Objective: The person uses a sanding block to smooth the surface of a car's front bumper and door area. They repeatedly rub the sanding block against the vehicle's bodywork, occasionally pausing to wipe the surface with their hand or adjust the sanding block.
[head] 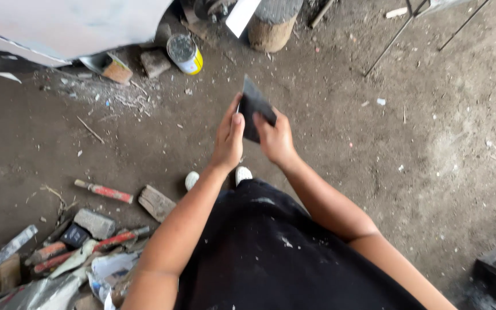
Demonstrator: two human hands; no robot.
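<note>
The person is standing on a dirt floor (374, 149) and looking down at both hands, which are meeting in front of the body over one thing: a flat, dark blade (255, 109), thin and roughly four-sided, tilting with one corner pointing up and away. The right hand (275, 139) is gripping the blade's lower right edge, fingers wrapping over the face and thumb behind. The left hand (228, 139) is pressing against the blade's left edge with fingers lying straight and close together along it; whether it is actually clamping the blade or only resting on it is hard to tell from this angle. The blade is hanging in the air above the floor, well apart from anything lying there.

Below the hands two white shoe tips (242, 174) are peeking out past a black garment (271, 252) flecked with pale spots. Up the frame a can (185, 53) with a yellow band is sitting near a wooden stump (271, 26). At lower left a heap of clutter is lying: a red-handled tool (104, 192), a wood block (156, 202) and a grey stone (94, 223).
</note>
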